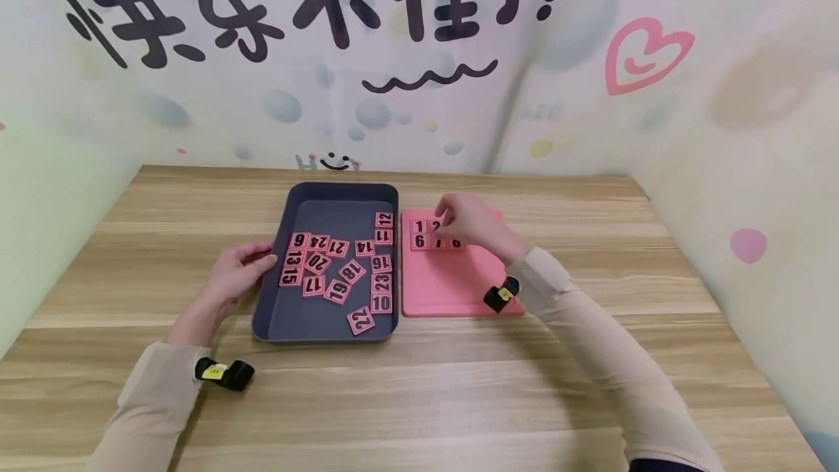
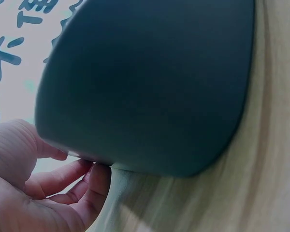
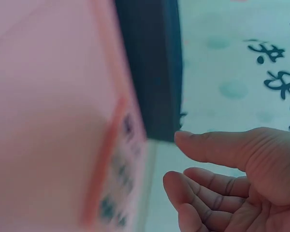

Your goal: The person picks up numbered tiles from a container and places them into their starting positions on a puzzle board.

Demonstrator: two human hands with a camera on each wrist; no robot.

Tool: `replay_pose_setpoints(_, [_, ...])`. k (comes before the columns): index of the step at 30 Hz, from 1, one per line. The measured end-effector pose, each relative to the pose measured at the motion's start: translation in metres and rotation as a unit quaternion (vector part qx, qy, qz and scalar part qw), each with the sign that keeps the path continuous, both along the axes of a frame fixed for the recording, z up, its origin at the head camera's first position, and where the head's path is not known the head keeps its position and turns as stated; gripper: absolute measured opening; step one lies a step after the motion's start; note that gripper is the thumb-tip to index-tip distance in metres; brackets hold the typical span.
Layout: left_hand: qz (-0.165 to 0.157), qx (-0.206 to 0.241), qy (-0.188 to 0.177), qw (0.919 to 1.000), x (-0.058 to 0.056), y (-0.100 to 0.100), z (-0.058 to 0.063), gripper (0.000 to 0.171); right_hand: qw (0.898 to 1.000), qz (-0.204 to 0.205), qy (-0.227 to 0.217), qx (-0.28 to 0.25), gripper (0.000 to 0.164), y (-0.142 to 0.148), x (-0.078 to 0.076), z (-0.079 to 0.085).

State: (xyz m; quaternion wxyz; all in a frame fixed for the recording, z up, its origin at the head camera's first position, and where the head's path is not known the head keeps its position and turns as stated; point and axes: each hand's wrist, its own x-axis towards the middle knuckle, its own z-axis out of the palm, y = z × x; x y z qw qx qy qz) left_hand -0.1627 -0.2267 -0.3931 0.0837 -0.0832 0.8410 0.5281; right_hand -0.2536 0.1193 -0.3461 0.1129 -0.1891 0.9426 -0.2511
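A dark blue-grey tray [image 1: 328, 191] on the table holds several loose pink number tiles [image 1: 317, 263], some turned sideways or upside down. My left hand [image 1: 239, 275] grips the tray's left side, thumb at the rim; in the left wrist view the curled fingers [image 2: 101, 183] meet the tray's edge. To the tray's right lies a flat pink board [image 1: 452, 282]. Number tiles [image 1: 419, 232] stand in rows at its upper left, with 1, 6 and 7 readable. Above them hovers my right hand [image 1: 473, 224], covering part of the rows. In the right wrist view its thumb and fingers are apart, with nothing seen between them.
The wooden table [image 1: 432, 399] runs back to a printed wall [image 1: 262, 115] with large black characters. Side walls flank the table on the left and right. Tray and board stand close together, edge beside edge. A black camera band sits on each wrist.
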Motion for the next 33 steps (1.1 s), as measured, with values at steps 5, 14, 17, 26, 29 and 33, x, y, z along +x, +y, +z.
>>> replay_pose_setpoints(5, [-0.002,-0.001,0.002,1.0000,0.000,-0.001,0.000,0.047,0.999,0.020,-0.021,-0.029,0.034,-0.037,-0.002,0.013])
replay_pose_setpoints(14, [0.001,-0.005,0.009,0.9999,0.000,-0.002,-0.002,0.046,0.988,0.098,-0.057,-0.105,0.036,-0.102,-0.010,0.008])
replay_pose_setpoints(17, [0.001,-0.005,0.012,0.9999,0.000,-0.002,-0.002,0.046,0.985,0.109,-0.061,-0.117,0.034,-0.119,-0.011,0.004])
replay_pose_setpoints(26, [-0.005,-0.002,0.013,0.9999,0.000,-0.001,-0.001,0.046,0.982,0.119,-0.064,-0.130,0.031,-0.156,-0.014,-0.020])
replay_pose_setpoints(29, [-0.006,0.000,0.013,0.9999,0.000,-0.002,-0.001,0.046,0.983,0.112,-0.068,-0.129,0.029,-0.164,-0.015,-0.026])
replay_pose_setpoints(33, [-0.008,0.001,0.018,0.9998,0.000,-0.003,-0.002,0.045,0.985,0.096,-0.076,-0.124,0.028,-0.174,-0.015,-0.033])
